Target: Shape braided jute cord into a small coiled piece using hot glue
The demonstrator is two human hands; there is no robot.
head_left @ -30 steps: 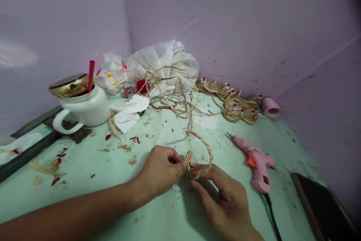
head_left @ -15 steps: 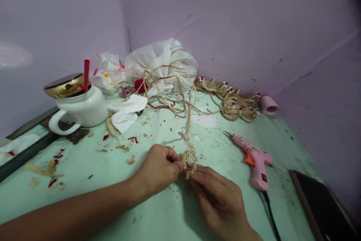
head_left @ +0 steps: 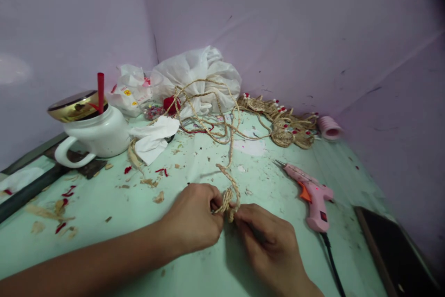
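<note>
Between my two hands is the looped end of a braided straw cord (head_left: 227, 199), bent into a small coil. My left hand (head_left: 196, 216) pinches the coil from the left, its fingertips partly hidden behind the knuckles. From the right, my right hand (head_left: 269, 239) grips the cord's bend between thumb and fingers. Beyond the coil the cord runs up the table to a loose tangle lying against a white plastic bag (head_left: 198, 67). A pink glue gun (head_left: 311, 192) lies to the right of my right hand, its nozzle pointing away to the left.
A white mug (head_left: 97, 135) with a gold-rimmed lid stands at the left. Several coiled straw pieces with red and white beads (head_left: 281, 132) lie along the wall beside a pink ridged roll (head_left: 329, 129). A dark phone-like slab (head_left: 392, 246) is at right; scraps dot the green table (head_left: 132, 213).
My left hand has turned so its back shows more, and the coil has tilted and shows more of its strands. My right hand stays almost in place. The view has shifted slightly.
</note>
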